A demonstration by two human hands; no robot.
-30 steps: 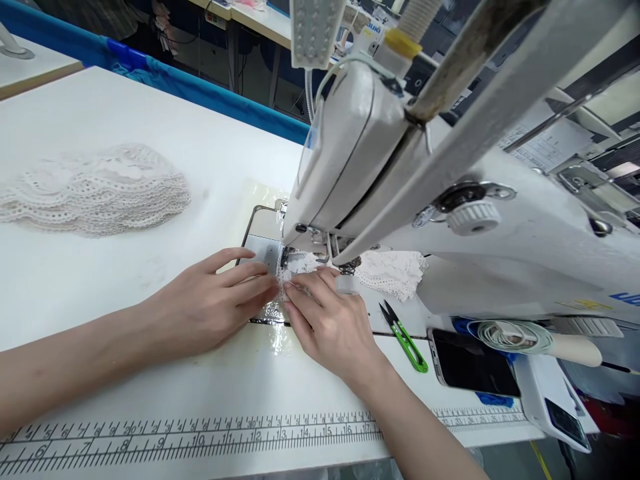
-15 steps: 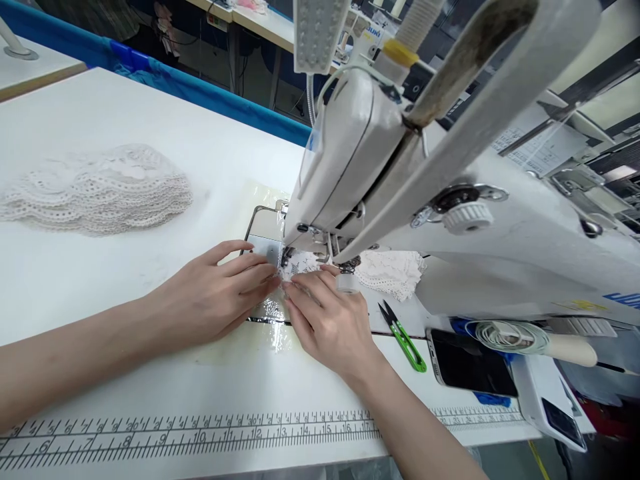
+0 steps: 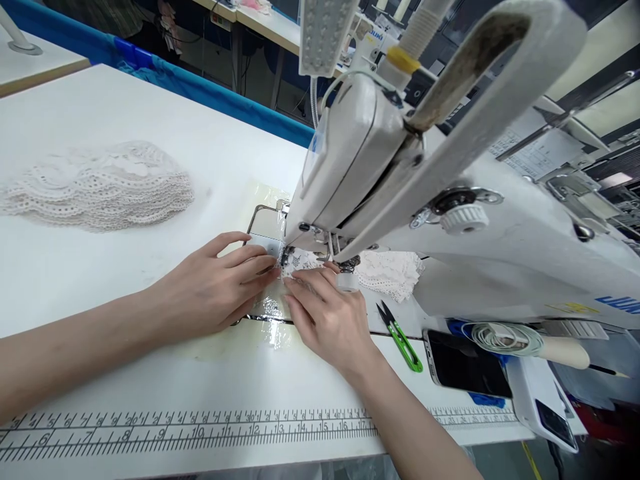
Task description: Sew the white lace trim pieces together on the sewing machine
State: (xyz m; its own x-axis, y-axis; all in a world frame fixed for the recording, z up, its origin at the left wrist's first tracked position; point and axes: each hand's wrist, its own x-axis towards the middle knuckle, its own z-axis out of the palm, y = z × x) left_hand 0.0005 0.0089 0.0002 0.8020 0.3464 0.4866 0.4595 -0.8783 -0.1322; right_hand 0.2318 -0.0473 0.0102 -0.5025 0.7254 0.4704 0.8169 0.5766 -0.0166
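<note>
1. My left hand (image 3: pixel 220 283) is palm down, fingers loosely bent and slightly parted, with the fingertips at the near left edge of the white lace (image 3: pixel 303 259). I cannot tell whether they pinch it or only rest there.
2. My right hand (image 3: pixel 333 317) is bent over the near side of the lace, fingers close together; its hidden fingertips keep me from telling whether it grips or just presses.
3. The lace lies below the needle end of the sewing machine (image 3: pixel 345 147), between my two hands and just beyond them, beside the metal plate (image 3: pixel 266 245) set in the table (image 3: pixel 150 373).
4. More white lace (image 3: pixel 393 273) spreads to the right, under the machine's arm; my right hand and the machine hide whether it is the same piece.
5. A layered pile of lace (image 3: pixel 105 190) lies on the table well to my left.
6. Right of my right hand are green snips (image 3: pixel 406 347), points away from me, then a dark-screened phone (image 3: pixel 467 363).
7. Ruler markings (image 3: pixel 200 427) run along the table's near edge.
</note>
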